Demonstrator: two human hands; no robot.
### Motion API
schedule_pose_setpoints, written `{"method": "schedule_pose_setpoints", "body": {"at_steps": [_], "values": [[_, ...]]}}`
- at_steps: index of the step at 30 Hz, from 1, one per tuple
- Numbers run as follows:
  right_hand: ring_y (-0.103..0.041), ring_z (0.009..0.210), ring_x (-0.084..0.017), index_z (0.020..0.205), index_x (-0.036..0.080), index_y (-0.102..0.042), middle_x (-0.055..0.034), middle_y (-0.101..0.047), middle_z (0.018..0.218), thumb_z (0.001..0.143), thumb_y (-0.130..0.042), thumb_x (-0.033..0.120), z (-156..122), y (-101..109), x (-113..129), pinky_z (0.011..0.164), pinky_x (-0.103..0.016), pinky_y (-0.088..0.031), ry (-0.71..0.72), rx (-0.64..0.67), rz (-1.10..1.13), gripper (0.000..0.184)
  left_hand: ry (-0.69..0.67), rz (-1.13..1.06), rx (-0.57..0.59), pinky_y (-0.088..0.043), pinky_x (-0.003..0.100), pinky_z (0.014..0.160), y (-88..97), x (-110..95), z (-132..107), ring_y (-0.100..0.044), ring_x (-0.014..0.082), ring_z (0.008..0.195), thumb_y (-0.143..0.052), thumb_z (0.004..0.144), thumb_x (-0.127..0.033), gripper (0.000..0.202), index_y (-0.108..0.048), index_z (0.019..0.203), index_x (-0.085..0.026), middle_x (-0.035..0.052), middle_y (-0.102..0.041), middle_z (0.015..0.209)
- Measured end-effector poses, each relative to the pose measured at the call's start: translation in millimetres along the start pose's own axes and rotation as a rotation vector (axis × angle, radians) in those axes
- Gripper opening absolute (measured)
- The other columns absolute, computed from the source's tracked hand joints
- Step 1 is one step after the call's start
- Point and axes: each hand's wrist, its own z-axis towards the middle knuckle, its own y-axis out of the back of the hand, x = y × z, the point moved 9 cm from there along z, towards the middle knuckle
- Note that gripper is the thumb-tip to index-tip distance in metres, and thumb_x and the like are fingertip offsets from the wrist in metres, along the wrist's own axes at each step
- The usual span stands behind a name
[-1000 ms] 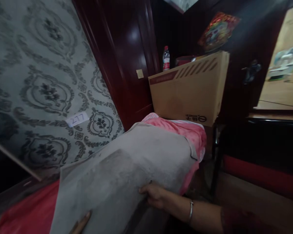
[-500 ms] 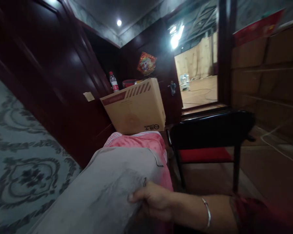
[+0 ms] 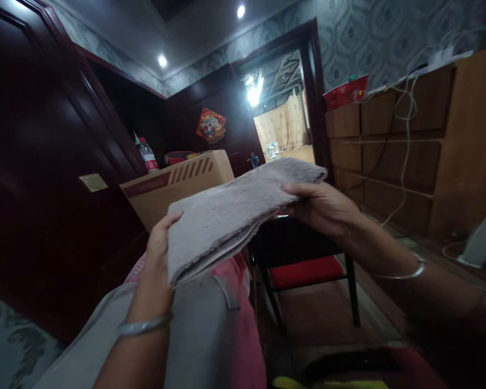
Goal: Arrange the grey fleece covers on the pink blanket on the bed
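Observation:
A folded grey cloth (image 3: 230, 208), fuzzy and several layers thick, is held up in the air between my two hands. My left hand (image 3: 161, 243) grips its left end, thumb on top and fingers hidden underneath. At the other end my right hand (image 3: 322, 208) pinches it, thumb above and fingers below. Beneath them, a smooth grey cover (image 3: 202, 335) lies over a pink cloth (image 3: 247, 324) on a long padded surface.
A cardboard box (image 3: 178, 186) stands beyond, with a plastic bottle (image 3: 148, 155) behind it. A black chair with a red seat (image 3: 305, 272) is on the right. Wooden drawers (image 3: 400, 156) with hanging cables and a red basin (image 3: 345, 93) line the right wall.
My left hand has come into view. The folded grey cloth is now lifted in both hands, where before my right hand was low over the grey cover. The view has turned right.

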Motion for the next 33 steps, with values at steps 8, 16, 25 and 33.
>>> {"method": "schedule_pose_setpoints", "body": {"at_steps": [8,16,25,33], "values": [[-0.070,0.088,-0.024,0.106,0.022,-0.067,-0.0014,-0.072,0.093,0.057,-0.080,0.020,-63.1,170.9,-5.4,0.073,-0.034,-0.062,0.298,-0.608,-0.200,0.051,0.203,0.137,0.328,-0.057,0.034,0.072,-126.5,172.5,54.7,-0.069,0.0245,0.073,-0.066,0.049,-0.009,0.035,-0.068,0.084,-0.012,0.0058,-0.071,0.070],[-0.067,0.072,-0.021,0.094,0.023,-0.064,-0.0010,-0.068,0.086,0.054,-0.080,0.020,-99.2,271.4,-111.1,0.053,-0.030,-0.059,-0.059,-0.768,-0.102,0.044,0.136,0.110,0.346,-0.051,0.027,0.072,-108.2,239.8,65.9,-0.065,0.0166,0.073,-0.071,0.051,-0.013,0.054,-0.063,0.104,-0.017,0.0035,-0.072,0.086],[-0.067,0.080,-0.023,0.092,0.023,-0.064,-0.0046,-0.069,0.093,0.065,-0.076,0.039,-94.9,290.4,-102.1,0.063,-0.034,-0.059,-0.052,-0.708,-0.155,0.034,0.156,0.096,0.285,-0.049,0.025,0.063,-108.5,241.1,66.9,-0.063,0.0144,0.066,-0.070,0.050,-0.015,0.053,-0.060,0.102,-0.019,-0.0001,-0.070,0.081],[-0.068,0.089,-0.025,0.144,0.021,-0.043,-0.0099,-0.070,0.110,0.068,-0.072,0.046,-35.1,308.2,-39.1,0.076,-0.036,-0.056,0.192,-0.651,-0.644,0.085,0.116,0.092,0.301,-0.050,0.026,0.066,-109.2,242.9,68.2,-0.066,0.0162,0.073,-0.079,0.051,-0.021,0.060,-0.059,0.107,-0.018,0.0032,-0.072,0.089]]}}
